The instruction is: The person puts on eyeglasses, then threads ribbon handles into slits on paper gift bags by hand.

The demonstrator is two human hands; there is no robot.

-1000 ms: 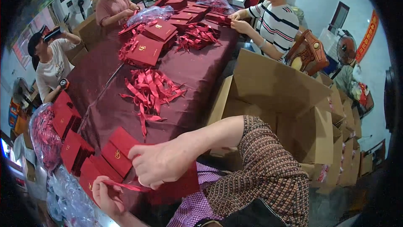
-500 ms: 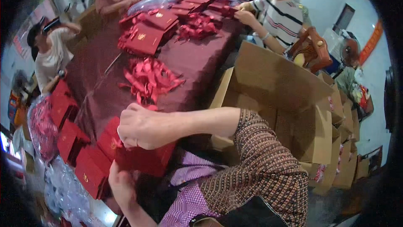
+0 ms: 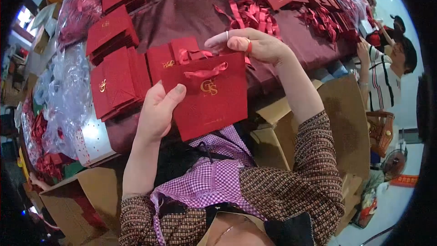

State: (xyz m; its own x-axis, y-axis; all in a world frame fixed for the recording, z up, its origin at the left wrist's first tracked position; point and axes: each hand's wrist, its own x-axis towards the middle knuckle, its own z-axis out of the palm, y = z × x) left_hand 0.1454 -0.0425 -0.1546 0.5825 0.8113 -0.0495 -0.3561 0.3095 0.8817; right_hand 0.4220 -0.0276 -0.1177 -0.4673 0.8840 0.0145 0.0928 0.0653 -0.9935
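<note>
A red paper gift bag with gold lettering and a red ribbon handle is tilted in front of me. My left hand is closed on its left side, thumb across the front. At the bag's upper right corner is my right hand, its forefinger stretched out and its thumb apart, holding nothing I can see. A red band circles its thumb and a pale band its forefinger; the other fingers are mostly hidden. Just behind the held bag lie more red bags with ribbon on top.
Stacks of red bags line the table's left side beside clear plastic wrapping. A red ribbon pile lies on the dark red tablecloth. Open cardboard boxes stand at right and lower left. Another person works at far right.
The view has swung toward the left of the table. My right hand has moved from over the bag to its upper right corner, and the bag's front with its ribbon handle now shows.
</note>
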